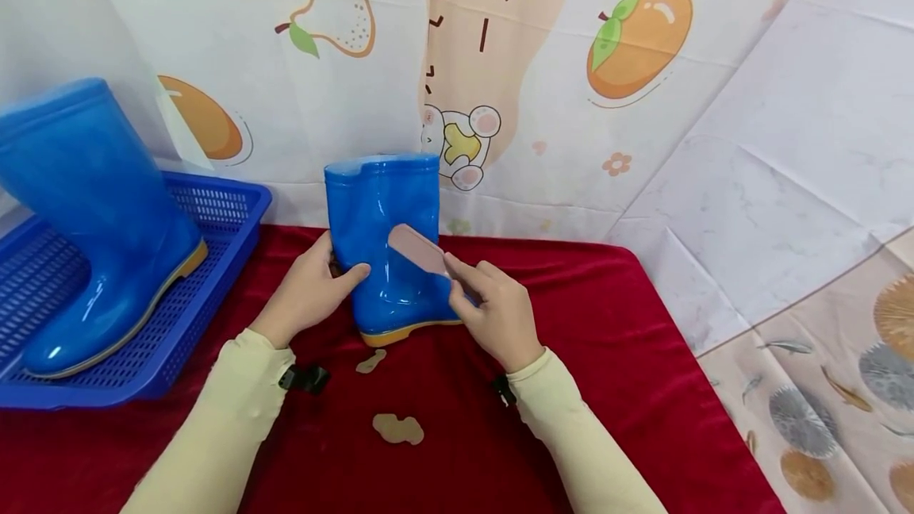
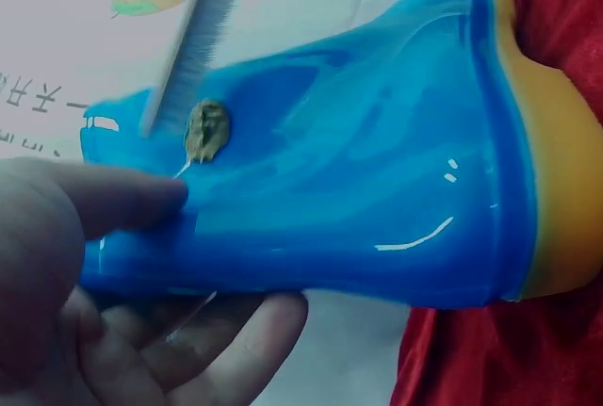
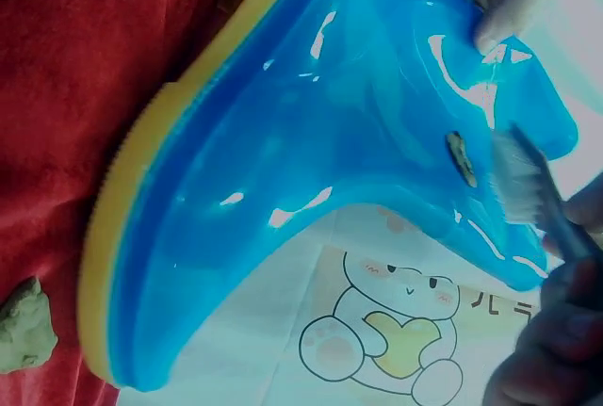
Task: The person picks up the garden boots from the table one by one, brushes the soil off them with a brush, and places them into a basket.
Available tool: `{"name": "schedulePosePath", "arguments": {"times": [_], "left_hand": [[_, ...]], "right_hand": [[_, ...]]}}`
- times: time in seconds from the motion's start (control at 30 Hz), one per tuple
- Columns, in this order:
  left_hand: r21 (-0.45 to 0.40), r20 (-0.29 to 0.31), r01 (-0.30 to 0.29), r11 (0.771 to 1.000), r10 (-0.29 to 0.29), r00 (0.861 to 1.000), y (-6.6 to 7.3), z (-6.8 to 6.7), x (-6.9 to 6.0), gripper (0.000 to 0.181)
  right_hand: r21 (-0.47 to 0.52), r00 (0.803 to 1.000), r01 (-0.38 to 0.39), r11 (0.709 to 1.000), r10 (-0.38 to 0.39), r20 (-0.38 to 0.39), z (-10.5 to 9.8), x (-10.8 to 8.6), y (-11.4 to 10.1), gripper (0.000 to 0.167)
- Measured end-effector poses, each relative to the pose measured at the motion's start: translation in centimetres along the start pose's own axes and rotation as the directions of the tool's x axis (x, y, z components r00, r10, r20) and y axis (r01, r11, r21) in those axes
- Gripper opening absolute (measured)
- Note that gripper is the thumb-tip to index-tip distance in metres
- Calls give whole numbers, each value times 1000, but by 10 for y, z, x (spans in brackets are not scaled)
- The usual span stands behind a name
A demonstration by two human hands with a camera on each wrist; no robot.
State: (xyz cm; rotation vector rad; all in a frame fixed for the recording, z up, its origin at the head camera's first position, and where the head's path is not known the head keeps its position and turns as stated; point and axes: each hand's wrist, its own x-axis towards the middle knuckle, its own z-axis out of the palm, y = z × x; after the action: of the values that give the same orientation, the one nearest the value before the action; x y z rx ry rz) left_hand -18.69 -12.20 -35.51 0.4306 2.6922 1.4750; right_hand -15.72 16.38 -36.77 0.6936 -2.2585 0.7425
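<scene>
A blue rubber boot (image 1: 378, 212) with a yellow sole is upright over the red cloth, its toe partly behind my right hand (image 1: 500, 308). My left hand (image 1: 307, 288) grips the shaft from the left, thumb on the near side and fingers behind it. In my right hand is the handle of a brush (image 1: 417, 250) with a pinkish back. Its pale bristles face the shaft, beside a brownish lump of mud (image 2: 207, 130) stuck there. Whether the bristles touch the boot, I cannot tell.
On the left, a second blue boot (image 1: 100, 205) stands in a blue plastic basket (image 1: 250, 212). Two flat brownish pieces (image 1: 397, 428) lie on the red cloth (image 1: 593, 324) in front. Behind the table hangs a white printed curtain (image 1: 557, 141).
</scene>
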Motion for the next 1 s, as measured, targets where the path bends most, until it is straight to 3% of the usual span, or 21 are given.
{"name": "schedulePosePath", "arguments": {"times": [0.1, 0.27, 0.6, 1.0], "left_hand": [[4, 50, -39, 999, 39, 998, 3, 1, -1, 76], [-11, 97, -75, 997, 75, 992, 7, 3, -2, 71], [-21, 40, -9, 1000, 10, 999, 2, 4, -1, 64], [-60, -15, 26, 998, -27, 1000, 0, 3, -2, 62]], "right_hand": [[16, 999, 27, 1000, -26, -35, 0, 1, 0, 39], [-14, 999, 35, 999, -35, -21, -1, 1, -1, 40], [-62, 993, -86, 994, 91, 76, -4, -1, -3, 36], [-83, 983, -127, 988, 137, 125, -13, 3, -6, 36]]}}
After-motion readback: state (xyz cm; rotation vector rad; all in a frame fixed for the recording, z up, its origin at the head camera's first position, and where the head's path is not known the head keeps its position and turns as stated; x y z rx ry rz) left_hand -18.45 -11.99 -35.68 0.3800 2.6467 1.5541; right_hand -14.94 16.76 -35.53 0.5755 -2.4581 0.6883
